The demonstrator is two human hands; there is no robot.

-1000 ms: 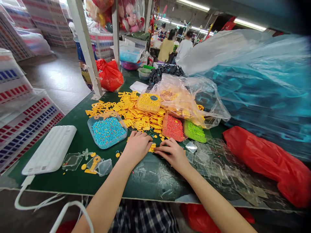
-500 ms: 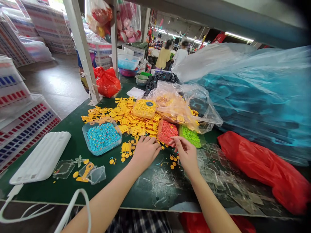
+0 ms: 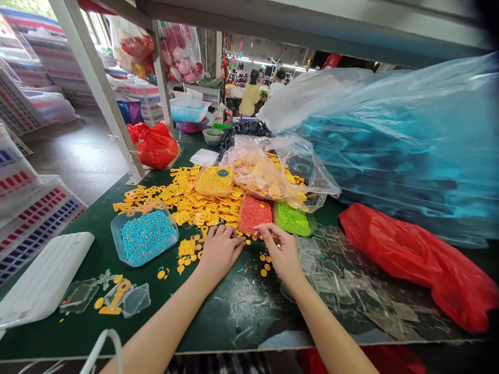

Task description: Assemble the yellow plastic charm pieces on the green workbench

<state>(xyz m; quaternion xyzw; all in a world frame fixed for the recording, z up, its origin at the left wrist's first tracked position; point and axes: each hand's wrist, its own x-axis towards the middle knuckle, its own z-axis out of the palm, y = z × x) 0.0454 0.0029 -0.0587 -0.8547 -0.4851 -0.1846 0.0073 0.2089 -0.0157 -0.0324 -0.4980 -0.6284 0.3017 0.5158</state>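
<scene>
My left hand (image 3: 220,252) rests low over the table, its fingers curled and the thumb close to the index finger. What it pinches, if anything, is hidden. Just in front lies a heap of yellow plastic pieces (image 3: 208,208). My right hand (image 3: 281,253) has thumb and index finger together at the near edge of a tray of red beads (image 3: 255,214); anything between the fingertips is too small to make out. Green beads (image 3: 292,218) fill the tray beside it. Small yellow discs (image 3: 265,265) lie between the hands.
A tray of blue beads (image 3: 146,236) stands left, and a tray of yellow beads (image 3: 214,182) sits on the heap. Clear plastic squares (image 3: 331,270) and a red bag (image 3: 409,259) lie right. A white power bank (image 3: 47,275) is at the left edge; a shelf beam (image 3: 292,28) crosses overhead.
The view has swung, so the table's contents appear further left. Both hands stay near the same spots by the red beads and the yellow heap, with little change in their fingers.
</scene>
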